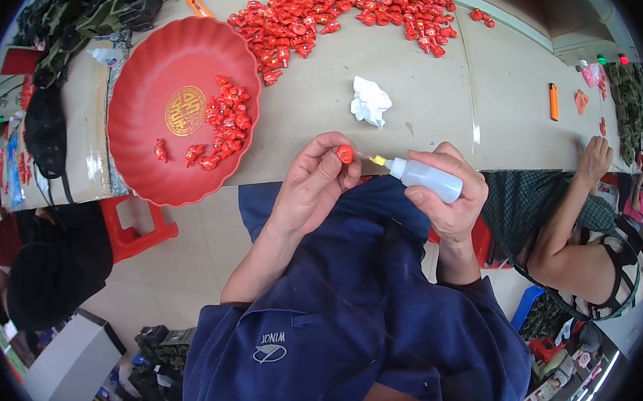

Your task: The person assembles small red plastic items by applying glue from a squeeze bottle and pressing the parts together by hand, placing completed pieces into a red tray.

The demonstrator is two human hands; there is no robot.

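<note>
Left hand is pinching a small, glossy red piece between thumb and fingertips, held up right around the near edge of the long beige-grey table. Right hand is wrapped around a squeezy, translucent white plastic bottle with a yellow collar and a thin needle tip. The bottle's tipped sideways so the needle points left at the red piece, super close, but I can't tell if they're actually touching.

Over to the left there's a big round red tray with a scalloped rim and a gold emblem in the middle, plus a bunch of similar red bits sitting mostly on its right side. A much bigger heap of shiny red pieces is spread along the far side of the table. Between that heap and the hands lies a crumpled white tissue, and an orange cutter-type thing is off to the right.
</note>
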